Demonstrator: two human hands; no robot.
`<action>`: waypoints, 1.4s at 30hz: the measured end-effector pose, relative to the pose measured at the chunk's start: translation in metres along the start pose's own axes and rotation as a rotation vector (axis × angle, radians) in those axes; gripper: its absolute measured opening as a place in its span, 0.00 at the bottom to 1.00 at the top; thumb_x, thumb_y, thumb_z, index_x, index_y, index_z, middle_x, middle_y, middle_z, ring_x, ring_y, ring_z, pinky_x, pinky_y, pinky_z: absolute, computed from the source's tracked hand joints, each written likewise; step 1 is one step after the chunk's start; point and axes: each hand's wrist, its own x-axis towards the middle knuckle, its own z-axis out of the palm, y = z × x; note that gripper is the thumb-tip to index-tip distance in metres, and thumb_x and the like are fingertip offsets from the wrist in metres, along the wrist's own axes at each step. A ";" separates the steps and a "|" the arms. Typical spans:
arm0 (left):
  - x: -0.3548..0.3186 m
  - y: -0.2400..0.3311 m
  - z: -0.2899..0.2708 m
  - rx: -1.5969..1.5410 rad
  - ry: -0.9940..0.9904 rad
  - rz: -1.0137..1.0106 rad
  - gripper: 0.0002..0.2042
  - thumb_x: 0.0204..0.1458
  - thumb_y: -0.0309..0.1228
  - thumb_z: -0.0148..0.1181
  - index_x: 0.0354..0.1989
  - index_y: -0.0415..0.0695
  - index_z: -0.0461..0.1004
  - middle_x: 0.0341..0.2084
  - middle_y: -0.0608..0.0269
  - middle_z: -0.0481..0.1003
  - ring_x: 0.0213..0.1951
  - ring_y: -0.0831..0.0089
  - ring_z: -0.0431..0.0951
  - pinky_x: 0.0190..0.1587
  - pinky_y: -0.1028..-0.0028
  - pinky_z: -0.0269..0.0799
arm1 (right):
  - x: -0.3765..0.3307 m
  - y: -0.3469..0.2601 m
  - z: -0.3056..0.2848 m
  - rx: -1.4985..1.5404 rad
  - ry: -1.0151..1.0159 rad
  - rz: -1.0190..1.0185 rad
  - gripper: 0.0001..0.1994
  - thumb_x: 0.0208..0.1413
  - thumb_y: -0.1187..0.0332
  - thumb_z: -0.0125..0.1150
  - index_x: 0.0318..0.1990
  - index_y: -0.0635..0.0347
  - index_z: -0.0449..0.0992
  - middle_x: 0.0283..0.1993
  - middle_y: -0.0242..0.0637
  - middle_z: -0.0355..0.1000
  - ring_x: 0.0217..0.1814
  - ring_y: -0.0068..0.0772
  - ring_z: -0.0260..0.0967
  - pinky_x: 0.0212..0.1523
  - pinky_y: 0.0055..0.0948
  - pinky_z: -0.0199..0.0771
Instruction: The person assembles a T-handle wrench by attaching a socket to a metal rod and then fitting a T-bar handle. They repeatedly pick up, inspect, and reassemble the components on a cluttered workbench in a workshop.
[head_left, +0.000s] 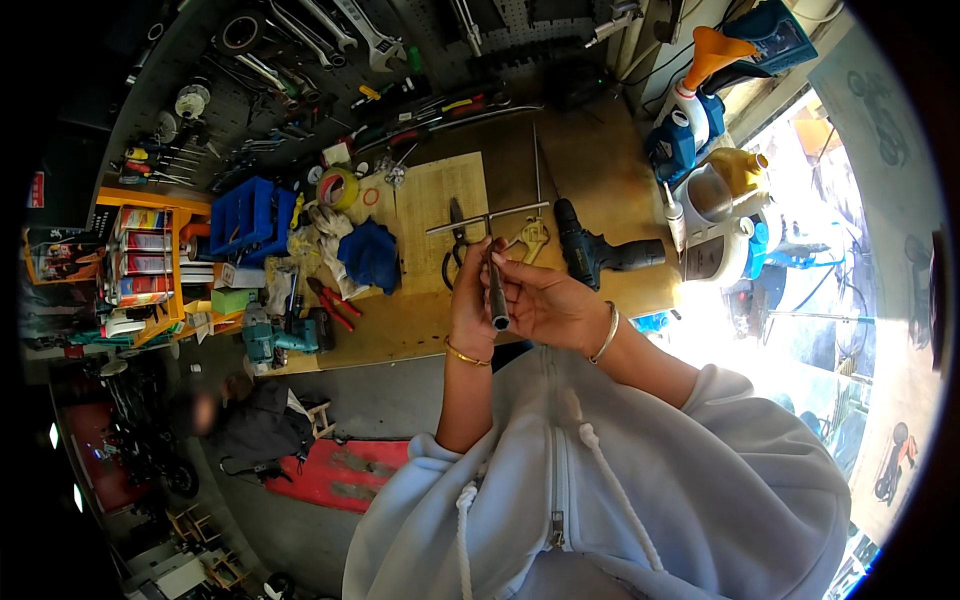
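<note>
Both my hands hold a T-handle socket wrench [497, 300] over the front of the workbench. Its crossbar points away from me, and the hollow socket end faces me. My left hand [472, 312] is closed along the shaft from the left. From the right, my right hand [548, 302] has its thumb and fingers closed on the shaft. Beyond the hands lie dark-handled scissors [456, 245] and a yellowish hand tool [531, 236], partly hidden. A dark cordless drill [605, 250] rests on its side to the right.
Red-handled pliers [335, 303], a blue cloth [369, 257] and a teal power tool [278, 340] lie left on the workbench [590, 150]. Fluid jugs [718, 250] and an orange funnel [715, 55] stand right. Wrenches [372, 35] hang behind. Another person [255, 425] is at lower left.
</note>
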 end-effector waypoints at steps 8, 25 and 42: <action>0.000 -0.002 -0.015 -0.094 -0.112 -0.027 0.14 0.61 0.32 0.47 0.54 0.43 0.67 0.47 0.61 0.72 0.46 0.75 0.73 0.49 0.80 0.71 | 0.001 0.002 -0.003 0.006 0.001 -0.011 0.08 0.60 0.63 0.56 0.40 0.55 0.77 0.37 0.28 0.77 0.38 0.24 0.73 0.47 0.26 0.70; -0.012 0.008 0.032 0.116 0.424 0.040 0.11 0.59 0.36 0.53 0.40 0.41 0.73 0.23 0.74 0.72 0.19 0.86 0.67 0.21 0.88 0.63 | 0.013 0.020 -0.003 -0.018 -0.005 0.012 0.08 0.61 0.63 0.54 0.41 0.55 0.76 0.37 0.28 0.77 0.39 0.24 0.73 0.47 0.27 0.70; 0.014 0.090 0.013 0.717 0.167 0.139 0.14 0.60 0.34 0.53 0.48 0.39 0.74 0.30 0.75 0.71 0.28 0.88 0.66 0.30 0.87 0.60 | 0.068 -0.018 -0.003 -1.153 -0.104 -0.315 0.13 0.58 0.66 0.59 0.45 0.66 0.75 0.36 0.32 0.75 0.38 0.20 0.69 0.44 0.22 0.68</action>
